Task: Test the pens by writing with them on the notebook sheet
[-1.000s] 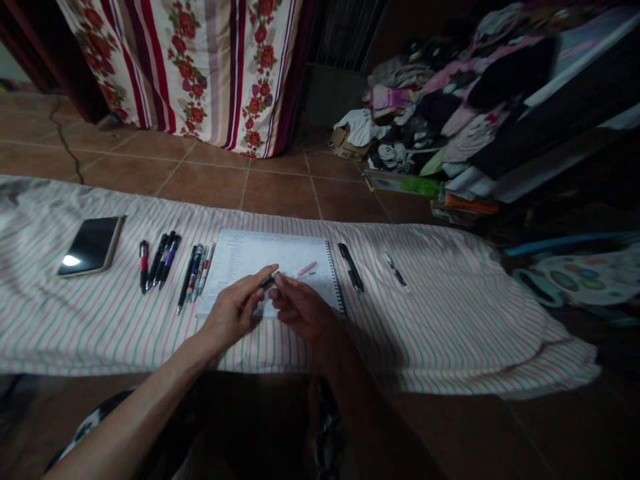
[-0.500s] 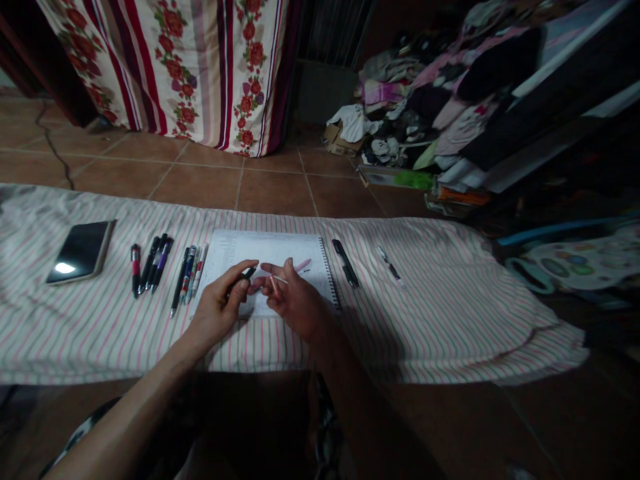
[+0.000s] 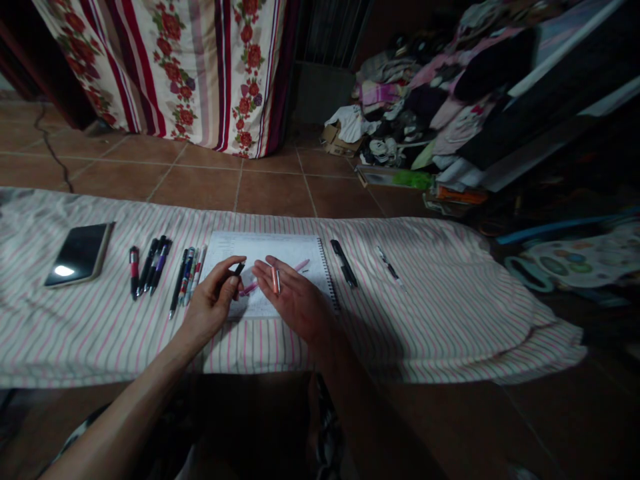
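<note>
So, head view: left hand (image 3: 213, 293) pinches a small black piece (image 3: 239, 269) above the notebook (image 3: 270, 242); right hand (image 3: 297, 300) is palm-up, fingers extended, a small orange piece (image 3: 275, 281) and a silver piece (image 3: 279, 279) loose on it. Best hold that palm level, slightly cupped, so neither rolls; work low over the notebook.

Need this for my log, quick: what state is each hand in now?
Left hand: closed, pinching a small black piece.
Right hand: open, an orange piece and a thin pale piece resting on it.
</note>
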`<act>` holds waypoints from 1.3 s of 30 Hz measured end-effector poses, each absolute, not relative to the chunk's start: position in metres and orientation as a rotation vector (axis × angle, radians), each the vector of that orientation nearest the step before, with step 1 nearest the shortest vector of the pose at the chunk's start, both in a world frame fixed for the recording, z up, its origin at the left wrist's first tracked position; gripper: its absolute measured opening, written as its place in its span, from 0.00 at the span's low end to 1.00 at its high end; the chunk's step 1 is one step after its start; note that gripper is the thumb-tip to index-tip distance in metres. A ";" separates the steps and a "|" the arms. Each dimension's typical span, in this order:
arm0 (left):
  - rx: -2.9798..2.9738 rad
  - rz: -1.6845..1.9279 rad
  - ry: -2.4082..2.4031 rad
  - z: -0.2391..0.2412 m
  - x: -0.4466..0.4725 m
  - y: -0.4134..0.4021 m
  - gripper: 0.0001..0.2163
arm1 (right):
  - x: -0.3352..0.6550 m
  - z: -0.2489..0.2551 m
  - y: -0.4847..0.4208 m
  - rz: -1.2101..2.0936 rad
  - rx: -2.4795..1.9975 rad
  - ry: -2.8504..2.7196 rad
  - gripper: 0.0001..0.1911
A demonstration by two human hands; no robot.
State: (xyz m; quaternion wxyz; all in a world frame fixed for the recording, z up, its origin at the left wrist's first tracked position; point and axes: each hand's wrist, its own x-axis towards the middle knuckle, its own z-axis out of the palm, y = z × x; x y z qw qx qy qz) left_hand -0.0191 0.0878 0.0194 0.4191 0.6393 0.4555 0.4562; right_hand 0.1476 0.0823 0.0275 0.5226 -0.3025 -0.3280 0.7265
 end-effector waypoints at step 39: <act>0.756 1.319 0.902 0.035 -0.005 0.092 0.11 | 0.149 0.034 0.084 1.728 -0.739 -0.456 0.12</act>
